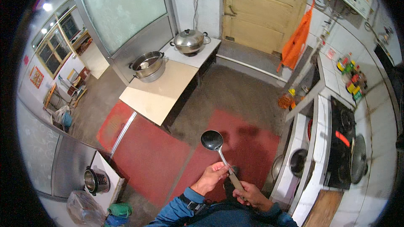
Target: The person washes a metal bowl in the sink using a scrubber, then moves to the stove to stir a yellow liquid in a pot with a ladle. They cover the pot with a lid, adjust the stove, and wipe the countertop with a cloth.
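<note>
A metal ladle (212, 140) with a dark round bowl and a tan handle is held out over the red floor mat. The fingers of my left hand (214, 176) pinch its metal shaft just above the handle. My right hand (251, 195) is closed around the lower end of the tan handle. The bowl points away from me, and what it holds, if anything, cannot be told.
A lidded steel pot (188, 40) and a steamer pot (147, 66) stand on the table ahead. At right are a black stove (341, 157), a pan lid (358, 159), a wooden board (323, 208) and bottles (350, 72). A cooker pot (96, 181) stands lower left.
</note>
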`<action>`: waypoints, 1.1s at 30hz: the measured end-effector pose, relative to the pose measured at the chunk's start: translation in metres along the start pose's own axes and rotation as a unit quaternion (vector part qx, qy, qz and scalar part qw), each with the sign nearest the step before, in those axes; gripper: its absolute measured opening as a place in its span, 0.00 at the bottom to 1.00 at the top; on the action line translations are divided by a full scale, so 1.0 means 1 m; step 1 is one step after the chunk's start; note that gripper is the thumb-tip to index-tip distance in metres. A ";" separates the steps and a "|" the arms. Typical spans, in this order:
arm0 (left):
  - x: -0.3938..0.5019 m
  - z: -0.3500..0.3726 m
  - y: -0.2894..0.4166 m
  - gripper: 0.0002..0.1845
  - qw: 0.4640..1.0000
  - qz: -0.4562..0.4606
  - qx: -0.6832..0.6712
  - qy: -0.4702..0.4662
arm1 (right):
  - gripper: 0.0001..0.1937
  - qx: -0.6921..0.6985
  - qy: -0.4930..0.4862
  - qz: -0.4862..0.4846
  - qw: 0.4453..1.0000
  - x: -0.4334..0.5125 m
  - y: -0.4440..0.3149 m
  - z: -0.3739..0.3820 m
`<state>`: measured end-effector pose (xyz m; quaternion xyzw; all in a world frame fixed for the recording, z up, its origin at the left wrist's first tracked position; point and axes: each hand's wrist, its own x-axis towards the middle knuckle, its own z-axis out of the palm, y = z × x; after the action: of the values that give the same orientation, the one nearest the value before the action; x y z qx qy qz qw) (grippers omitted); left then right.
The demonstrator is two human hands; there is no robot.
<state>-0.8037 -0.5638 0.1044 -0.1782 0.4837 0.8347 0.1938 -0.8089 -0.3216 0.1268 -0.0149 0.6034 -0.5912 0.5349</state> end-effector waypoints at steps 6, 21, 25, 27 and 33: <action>0.077 -0.033 0.093 0.21 0.972 0.088 0.207 0.069 | 0.23 -0.235 0.145 -0.149 0.950 0.096 -0.124 -0.101; 0.375 -0.264 0.379 0.17 0.737 0.211 0.474 0.434 | 0.23 -0.386 0.393 -0.129 0.825 0.358 -0.308 -0.344; 0.506 -0.310 0.491 0.18 0.744 0.232 0.443 0.443 | 0.27 -0.385 0.427 -0.037 0.817 0.398 -0.377 -0.396; 0.562 -0.328 0.544 0.19 0.738 0.236 0.437 0.457 | 0.28 -0.355 0.432 -0.043 0.828 0.429 -0.416 -0.412; 0.713 -0.402 0.659 0.24 0.681 0.178 0.480 0.524 | 0.27 -0.357 0.385 -0.061 0.849 0.536 -0.534 -0.481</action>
<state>-1.7004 -1.1096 0.0563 -0.3797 0.8632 0.2770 -0.1844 -1.6852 -0.4956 0.0494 -0.0128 0.9283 -0.3251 0.1800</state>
